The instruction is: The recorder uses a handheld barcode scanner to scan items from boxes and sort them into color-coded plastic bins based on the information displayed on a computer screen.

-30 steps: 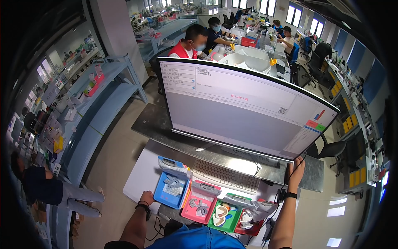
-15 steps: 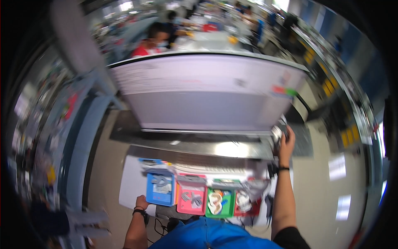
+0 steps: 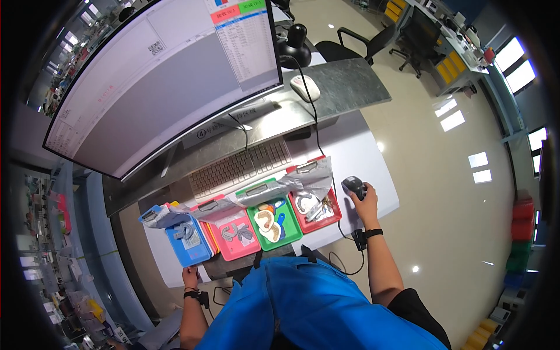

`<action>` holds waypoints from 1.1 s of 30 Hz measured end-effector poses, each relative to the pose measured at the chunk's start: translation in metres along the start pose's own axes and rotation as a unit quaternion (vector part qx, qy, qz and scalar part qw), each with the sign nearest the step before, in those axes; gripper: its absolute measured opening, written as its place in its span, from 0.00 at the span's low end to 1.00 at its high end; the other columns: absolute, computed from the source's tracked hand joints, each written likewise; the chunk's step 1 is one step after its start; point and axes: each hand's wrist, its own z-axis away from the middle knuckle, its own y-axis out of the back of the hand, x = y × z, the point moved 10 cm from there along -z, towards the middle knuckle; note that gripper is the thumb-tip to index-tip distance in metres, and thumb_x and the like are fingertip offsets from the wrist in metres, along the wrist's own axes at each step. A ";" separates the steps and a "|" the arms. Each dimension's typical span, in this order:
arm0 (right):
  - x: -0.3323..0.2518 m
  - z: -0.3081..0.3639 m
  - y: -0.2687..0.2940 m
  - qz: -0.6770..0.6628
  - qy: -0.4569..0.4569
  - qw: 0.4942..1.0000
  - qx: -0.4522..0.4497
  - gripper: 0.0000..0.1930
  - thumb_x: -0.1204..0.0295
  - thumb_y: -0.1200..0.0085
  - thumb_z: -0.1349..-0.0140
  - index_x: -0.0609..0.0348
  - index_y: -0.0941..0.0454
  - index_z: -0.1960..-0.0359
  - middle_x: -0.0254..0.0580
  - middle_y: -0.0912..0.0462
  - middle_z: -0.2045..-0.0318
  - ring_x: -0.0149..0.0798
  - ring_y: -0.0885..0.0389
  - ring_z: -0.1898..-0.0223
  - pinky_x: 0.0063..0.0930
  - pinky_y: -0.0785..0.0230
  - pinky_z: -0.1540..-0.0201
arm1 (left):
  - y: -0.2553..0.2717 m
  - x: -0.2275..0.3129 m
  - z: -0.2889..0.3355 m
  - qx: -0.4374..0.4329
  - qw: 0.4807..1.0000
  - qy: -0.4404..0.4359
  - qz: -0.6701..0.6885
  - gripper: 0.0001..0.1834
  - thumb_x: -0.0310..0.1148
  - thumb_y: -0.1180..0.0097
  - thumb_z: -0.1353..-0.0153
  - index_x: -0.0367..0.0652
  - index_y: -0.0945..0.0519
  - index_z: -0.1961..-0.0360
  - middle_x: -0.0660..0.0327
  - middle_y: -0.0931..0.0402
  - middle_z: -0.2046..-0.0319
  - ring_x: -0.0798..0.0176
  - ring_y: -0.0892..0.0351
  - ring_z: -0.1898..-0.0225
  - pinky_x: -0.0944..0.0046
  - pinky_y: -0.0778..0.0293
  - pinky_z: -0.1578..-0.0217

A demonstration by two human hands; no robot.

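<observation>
One scanner (image 3: 353,186) gripped in right hand (image 3: 367,205), beside red tray (image 3: 335,216).

monitor (image 3: 157,76): top cut off | left hand (image 3: 190,275): fingers hidden

Single head-worn fisheye view, looking steeply down from above the person's blue-clad torso (image 3: 315,309) onto the white worktable (image 3: 361,157); the large tilted flat monitor (image 3: 157,76) fills the upper left, near, with straight edges curving toward the rim.
</observation>
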 end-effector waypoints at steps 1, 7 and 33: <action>0.013 0.000 -0.013 -0.010 0.002 1.000 -0.016 0.32 0.59 0.28 0.41 0.66 0.24 0.39 0.60 0.17 0.45 0.58 0.18 0.45 0.49 0.25 0.41 | -0.002 -0.007 0.009 0.004 0.997 0.025 0.074 0.05 0.32 0.40 0.27 0.45 0.24 0.60 0.66 0.28 0.74 0.67 0.26 0.77 0.64 0.25 0.76; 0.044 -0.004 -0.038 -0.135 -0.066 0.982 -0.117 0.20 0.67 0.33 0.38 0.60 0.18 0.46 0.39 0.16 0.71 0.37 0.17 0.71 0.33 0.24 0.66 | 0.005 -0.002 0.041 0.013 0.974 0.049 0.220 0.10 0.38 0.50 0.18 0.45 0.25 0.57 0.65 0.26 0.72 0.69 0.26 0.74 0.66 0.26 0.73; -0.111 0.206 0.006 -0.161 0.086 0.982 0.057 0.19 0.71 0.32 0.39 0.63 0.19 0.48 0.52 0.10 0.63 0.45 0.10 0.62 0.38 0.20 0.57 | 0.022 0.154 0.001 0.024 0.950 -0.305 -0.064 0.12 0.31 0.41 0.26 0.41 0.26 0.47 0.63 0.24 0.59 0.70 0.26 0.65 0.66 0.24 0.64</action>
